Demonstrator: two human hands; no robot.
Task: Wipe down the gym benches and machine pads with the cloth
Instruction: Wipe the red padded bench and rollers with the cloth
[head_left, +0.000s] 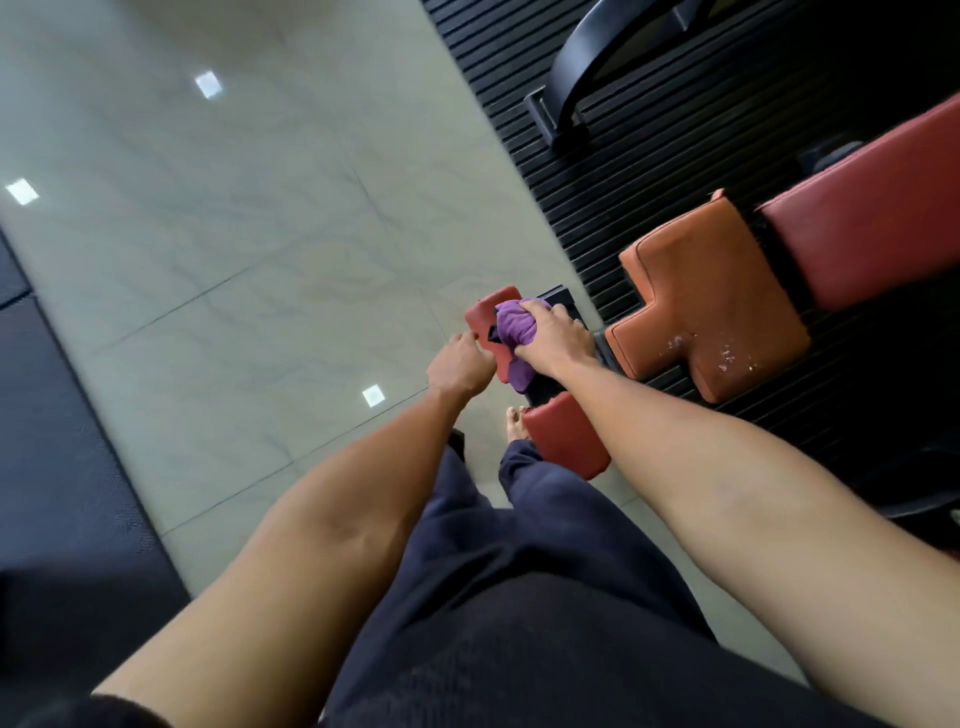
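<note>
Wiping cloth: a bunched-up purple cloth (514, 323) is pressed onto a small red vinyl roller pad (480, 316) at the foot end of the bench.
Right hand (551, 339): clamped over the cloth from above, fingers curled round the bundle.
Left hand (460, 365): held right at the pad's left edge with fingers curled in; whether the pad is actually gripped can't be told tbh.
Second roller: a matching red padded roller (567, 442) is seen nearer the body, with a black bracket (545, 387) between the two.
Seat: an orange T-shaped vinyl seat pad (712, 301) is set just right of the rollers, its near part speckled with white flecks.
Backrest: a long red vinyl back pad (872, 234) is lined up just beyond the seat, toward the upper right.
Floor: a black ribbed mat (597, 171) is laid under the bench; pale marbled tiles (234, 234) are spread to the left, dotted with bright square reflections.
Person: dark navy trousers (519, 597) and a bare foot (517, 423) are seen beside the near roller.
</note>
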